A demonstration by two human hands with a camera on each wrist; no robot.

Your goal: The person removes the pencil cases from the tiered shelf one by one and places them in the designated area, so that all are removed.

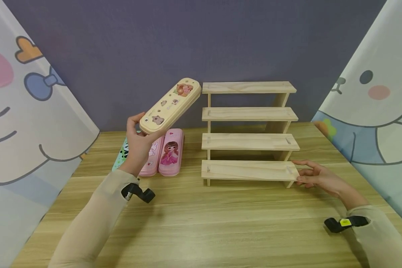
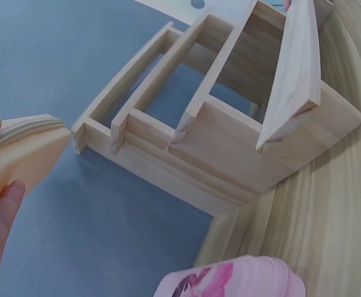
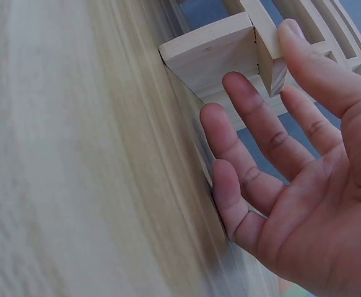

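Note:
My left hand (image 1: 138, 146) grips a cream pencil case (image 1: 170, 106) with bear stickers by its near end, thumb on one side and fingers on the other. The case is raised and tilted, its far end close to the top left of a stepped wooden shelf rack (image 1: 249, 170). A zip runs along the case's edge in the left wrist view. At the rack's lowest board, my right hand (image 1: 318, 178) pinches the right end, the thumb at the front edge and the index finger behind; its other fingers extend below the board in the right wrist view.
Left of the rack lie a pink case with a doll picture (image 1: 170, 153), a pink rabbit case (image 1: 151, 165) and a green panda-print case (image 1: 120, 158), partly hidden by my left hand. A dark wall (image 1: 154, 44) stands behind the wooden table (image 1: 204, 223); cartoon-print panels flank both sides.

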